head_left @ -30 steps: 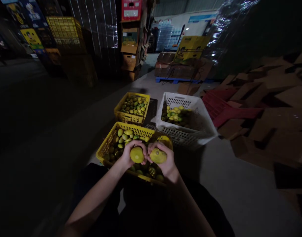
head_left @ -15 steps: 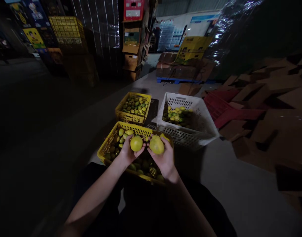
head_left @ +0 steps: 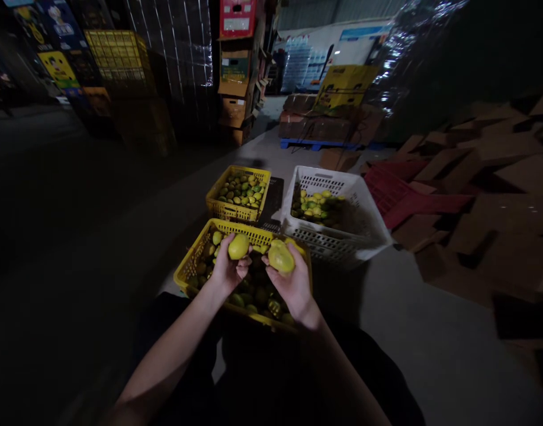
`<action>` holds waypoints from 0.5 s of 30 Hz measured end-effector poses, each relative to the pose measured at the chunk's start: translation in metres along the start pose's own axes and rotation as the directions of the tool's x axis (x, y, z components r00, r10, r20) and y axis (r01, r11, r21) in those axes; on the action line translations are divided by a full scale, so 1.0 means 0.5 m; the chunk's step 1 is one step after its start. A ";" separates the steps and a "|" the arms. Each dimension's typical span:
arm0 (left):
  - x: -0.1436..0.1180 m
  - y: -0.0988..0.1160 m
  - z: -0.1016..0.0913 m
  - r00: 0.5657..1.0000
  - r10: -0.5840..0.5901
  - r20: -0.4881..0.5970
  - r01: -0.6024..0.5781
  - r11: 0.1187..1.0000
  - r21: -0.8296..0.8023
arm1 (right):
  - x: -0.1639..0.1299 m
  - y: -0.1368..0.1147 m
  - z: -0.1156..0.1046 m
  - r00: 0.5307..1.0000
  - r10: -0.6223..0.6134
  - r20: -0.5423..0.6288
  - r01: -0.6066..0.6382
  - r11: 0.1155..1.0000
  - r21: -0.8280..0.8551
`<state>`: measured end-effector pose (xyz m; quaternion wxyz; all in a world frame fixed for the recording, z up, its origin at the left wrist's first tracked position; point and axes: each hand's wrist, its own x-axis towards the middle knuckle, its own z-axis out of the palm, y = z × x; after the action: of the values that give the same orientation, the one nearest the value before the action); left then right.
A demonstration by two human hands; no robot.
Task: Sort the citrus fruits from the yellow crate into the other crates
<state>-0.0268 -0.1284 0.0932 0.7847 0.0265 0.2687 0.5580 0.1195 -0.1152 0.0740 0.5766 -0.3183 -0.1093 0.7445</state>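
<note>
My left hand (head_left: 227, 273) is closed around a yellow lemon (head_left: 238, 247), gripping it between thumb and fingers. In my right hand (head_left: 293, 284) lies a second, bumpier yellow-green lemon (head_left: 281, 257), with the fingers curled about it. Both hands hover above the near yellow crate (head_left: 185, 267), a little apart from each other. Green and yellow lemons (head_left: 253, 296) fill the shaded inside of that crate, partly hidden by my hands and forearms.
Behind stands another yellow crate (head_left: 215, 208) of lemons. A white crate (head_left: 364, 225), partly filled with lemons, is at right. Beyond it lie a red crate (head_left: 399, 198) and heaped cardboard boxes (head_left: 497, 231). Farther back are a blue pallet (head_left: 318, 144) and stacked boxes (head_left: 234, 74).
My left hand has shifted slightly left and up, turning its lemon and drawing away from the right hand. The right hand has stayed nearly in place with its lemon.
</note>
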 end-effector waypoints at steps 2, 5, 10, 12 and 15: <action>0.003 0.000 -0.001 0.999 -0.027 0.028 0.027 1.000 0.005 | 0.002 0.000 -0.001 1.000 0.014 0.002 -0.014 1.000 -0.002; 0.008 -0.005 0.002 1.000 -0.030 0.005 0.030 0.998 0.051 | 0.005 0.001 0.001 0.998 0.064 -0.027 -0.064 0.998 -0.022; 0.012 -0.013 0.007 0.997 -0.006 -0.072 0.012 0.997 0.081 | -0.003 -0.005 0.008 0.997 0.045 -0.059 -0.046 0.999 -0.010; 0.010 -0.013 0.009 0.998 0.003 -0.061 0.001 0.998 0.057 | -0.010 -0.008 0.009 1.000 0.017 0.007 -0.017 1.000 -0.017; 0.007 -0.010 0.008 0.994 0.075 -0.078 -0.072 0.997 0.042 | -0.015 -0.010 0.006 1.000 0.003 0.031 -0.002 0.999 -0.035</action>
<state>-0.0198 -0.1259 0.0934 0.7515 0.0295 0.3096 0.5818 0.1226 -0.1201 0.0815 0.5682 -0.3172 -0.1309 0.7480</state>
